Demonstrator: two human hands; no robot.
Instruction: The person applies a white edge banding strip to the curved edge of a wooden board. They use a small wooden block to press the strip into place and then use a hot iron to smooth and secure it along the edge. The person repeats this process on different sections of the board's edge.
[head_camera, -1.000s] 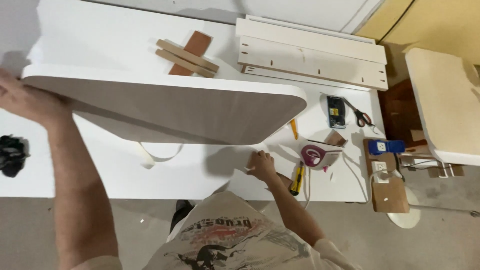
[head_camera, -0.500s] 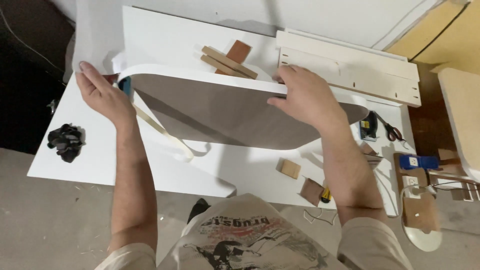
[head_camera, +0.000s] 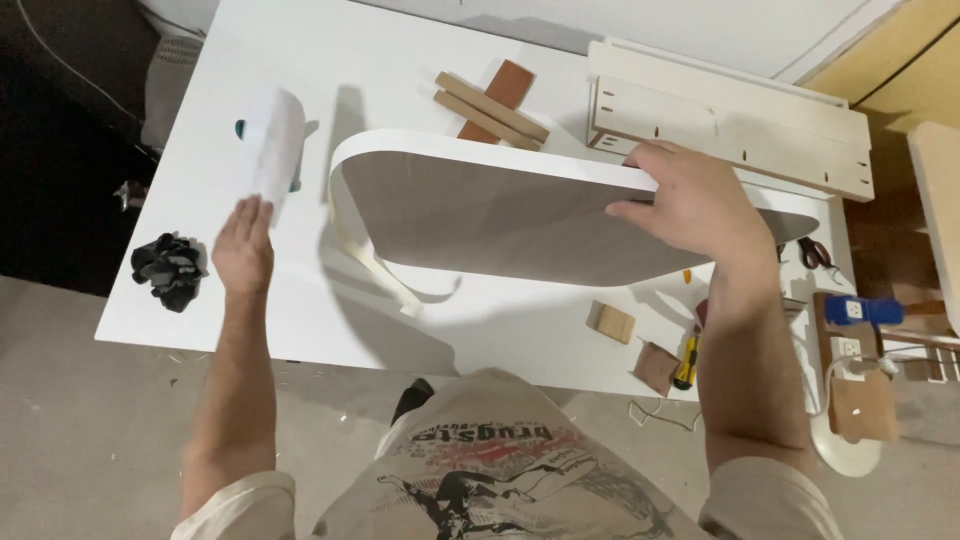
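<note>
A large rounded panel (head_camera: 500, 215) with a white edge and grey-brown underside stands tilted on edge over the white table (head_camera: 330, 80). My right hand (head_camera: 690, 205) grips its upper edge near the right end. My left hand (head_camera: 243, 250) is off the panel, flat over the table's left part, fingers apart, just below a curled white sheet (head_camera: 272, 150). A loose strip of white edge banding (head_camera: 385, 275) hangs from under the panel onto the table.
Wooden strips and a brown block (head_camera: 490, 100) lie behind the panel. Slotted white boards (head_camera: 730, 125) are stacked at back right. A black rag (head_camera: 170, 268) lies at the left edge. Small wood blocks (head_camera: 612, 322), a yellow-handled tool (head_camera: 686, 365) and scissors (head_camera: 812, 252) sit at right.
My left hand has let go of the panel's left end and moved down to the table beside the white sheet. My right hand still holds the upper edge; the view shifted right.
</note>
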